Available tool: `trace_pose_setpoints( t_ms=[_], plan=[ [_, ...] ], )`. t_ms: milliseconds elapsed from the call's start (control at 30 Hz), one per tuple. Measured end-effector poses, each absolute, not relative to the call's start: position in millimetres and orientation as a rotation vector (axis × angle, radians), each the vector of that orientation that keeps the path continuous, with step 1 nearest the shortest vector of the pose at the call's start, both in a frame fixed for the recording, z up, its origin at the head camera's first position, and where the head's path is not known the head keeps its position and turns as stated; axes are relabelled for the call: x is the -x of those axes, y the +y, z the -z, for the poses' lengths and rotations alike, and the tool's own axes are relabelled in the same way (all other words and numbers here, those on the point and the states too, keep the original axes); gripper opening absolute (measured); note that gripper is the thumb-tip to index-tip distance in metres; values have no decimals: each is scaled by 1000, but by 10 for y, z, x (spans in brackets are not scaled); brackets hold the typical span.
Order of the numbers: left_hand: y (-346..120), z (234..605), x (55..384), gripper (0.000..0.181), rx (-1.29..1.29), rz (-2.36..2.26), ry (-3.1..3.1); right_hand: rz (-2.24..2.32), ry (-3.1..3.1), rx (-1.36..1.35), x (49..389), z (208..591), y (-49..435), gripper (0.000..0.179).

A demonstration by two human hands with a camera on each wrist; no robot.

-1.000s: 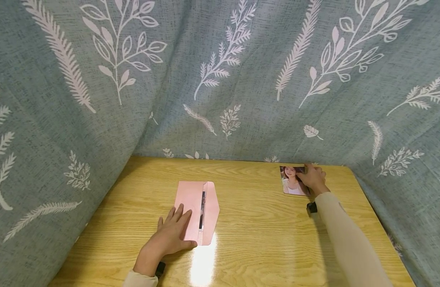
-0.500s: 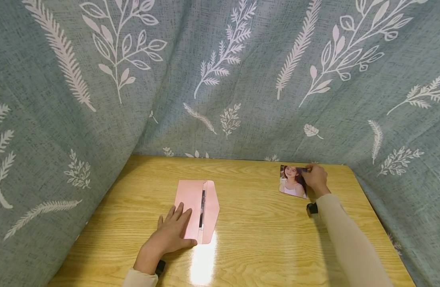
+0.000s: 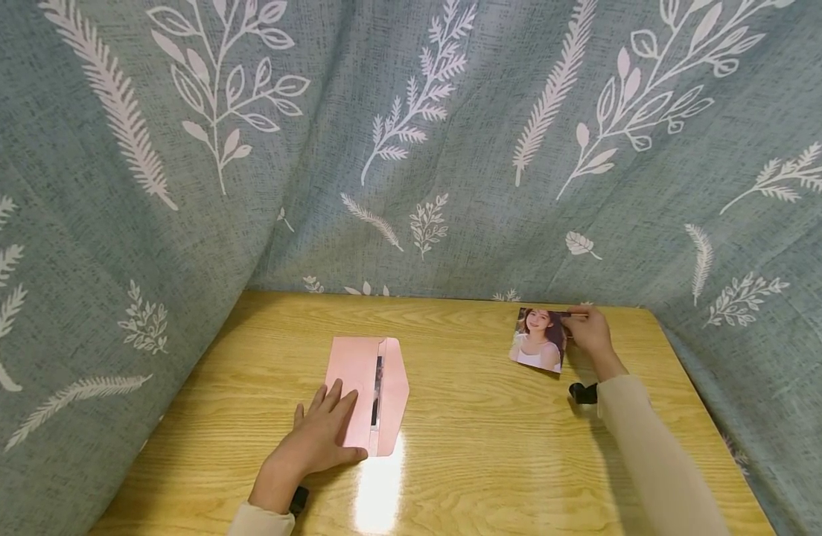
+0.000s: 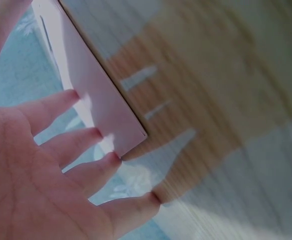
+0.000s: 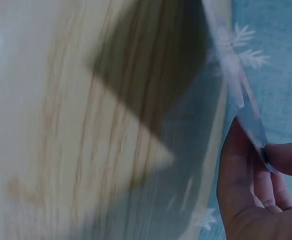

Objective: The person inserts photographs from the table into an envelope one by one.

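A pink envelope (image 3: 349,365) lies on the table with its flap spread to the right. Along its mouth shows a dark strip of a photo (image 3: 377,394) tucked inside. My left hand (image 3: 316,439) rests on the envelope's lower left part, fingers spread; in the left wrist view the fingertips (image 4: 96,133) touch the pink paper. At the back right, my right hand (image 3: 590,335) pinches a portrait photo (image 3: 540,344) by its right edge between thumb and fingers. The right wrist view shows that photo (image 5: 236,85) nearly edge-on, raised off the table, its shadow beneath.
The wood-grain table (image 3: 464,447) has a bright light reflection near its front middle. A grey-green leaf-patterned cloth (image 3: 411,149) hangs at the back and both sides, meeting the table's far edge. A small black camera (image 3: 583,393) is on the right wrist.
My right hand has lifted the photo from the table and tilted it, shifting it slightly left. The left hand and the envelope have stayed in place.
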State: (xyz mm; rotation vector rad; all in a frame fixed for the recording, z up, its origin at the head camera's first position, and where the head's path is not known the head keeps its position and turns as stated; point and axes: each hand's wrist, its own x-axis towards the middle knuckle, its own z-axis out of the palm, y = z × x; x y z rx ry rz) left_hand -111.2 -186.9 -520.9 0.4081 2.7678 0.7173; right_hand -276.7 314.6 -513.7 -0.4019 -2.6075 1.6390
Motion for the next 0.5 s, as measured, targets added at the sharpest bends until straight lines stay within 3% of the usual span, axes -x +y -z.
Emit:
trace_pose_setpoints(
  t_ms=[500],
  plan=[
    [-1864, 5217, 1114, 102, -400, -709, 2772, -1998, -2350, 335, 2445, 5039, 2818, 36]
  ],
)
